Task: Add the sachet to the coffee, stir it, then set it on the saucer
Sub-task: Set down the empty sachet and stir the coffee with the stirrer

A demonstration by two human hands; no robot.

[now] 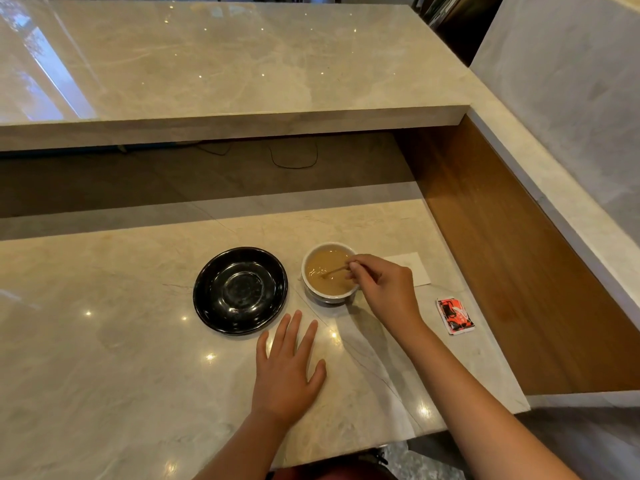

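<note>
A white cup (313, 291) of light brown coffee stands on the marble counter. My right hand (384, 289) is over its right rim, pinching a thin stirrer (334, 270) whose tip dips into the coffee. A black glossy saucer (214, 304) sits bare just left of the cup, not touching it. My left hand (287, 368) lies flat on the counter in front of the saucer and cup, fingers spread, holding nothing. A red and white sachet (455, 316) lies on the counter to the right of the cup.
A white paper napkin (414, 268) lies behind my right hand. A raised marble ledge (242, 126) runs across the back, and a wooden side panel (502, 254) bounds the counter on the right. The counter's front edge is close to my body.
</note>
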